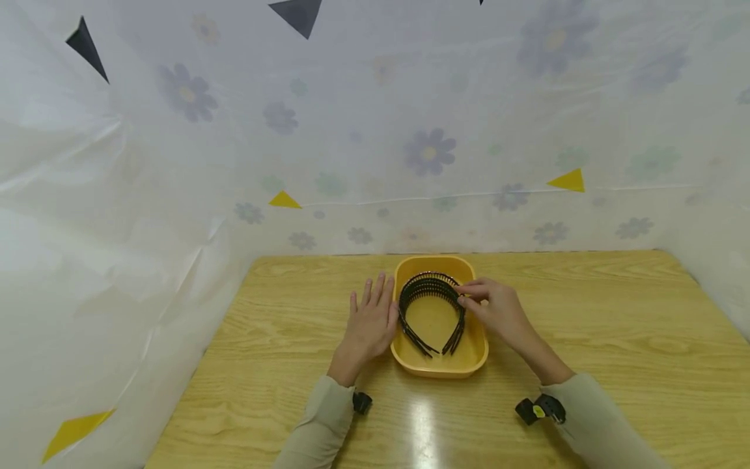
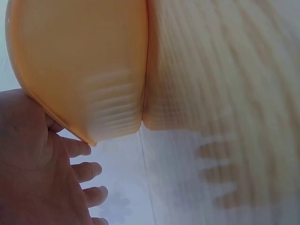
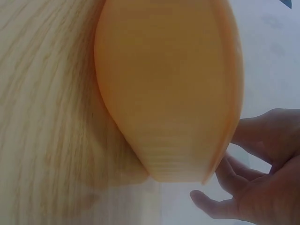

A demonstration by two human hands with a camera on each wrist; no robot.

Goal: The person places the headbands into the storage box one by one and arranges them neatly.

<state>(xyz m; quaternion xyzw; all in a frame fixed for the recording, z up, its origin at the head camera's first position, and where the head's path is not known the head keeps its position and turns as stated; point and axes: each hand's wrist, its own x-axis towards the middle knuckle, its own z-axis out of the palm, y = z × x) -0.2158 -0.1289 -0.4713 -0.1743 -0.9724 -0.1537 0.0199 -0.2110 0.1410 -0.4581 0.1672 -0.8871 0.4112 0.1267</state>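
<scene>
Several black toothed headbands (image 1: 430,285) lie nested together in a yellow plastic basin (image 1: 439,373), their open ends pointing toward me. My left hand (image 1: 370,320) rests with straight, spread fingers along the basin's left rim. In the left wrist view its thumb side lies at the rim (image 2: 61,121), fingers reaching past the end. Over the basin's right edge, my right hand (image 1: 498,309) pinches the right side of a headband between thumb and fingers. The basin wall (image 3: 168,93) hides that pinch in the right wrist view.
The basin stands on a wood-grain table (image 1: 281,326), near its far edge. Behind rises a white flowered sheet (image 1: 363,130) with yellow and black triangles, continuing along the left side. Black straps with small devices sit at both wrists.
</scene>
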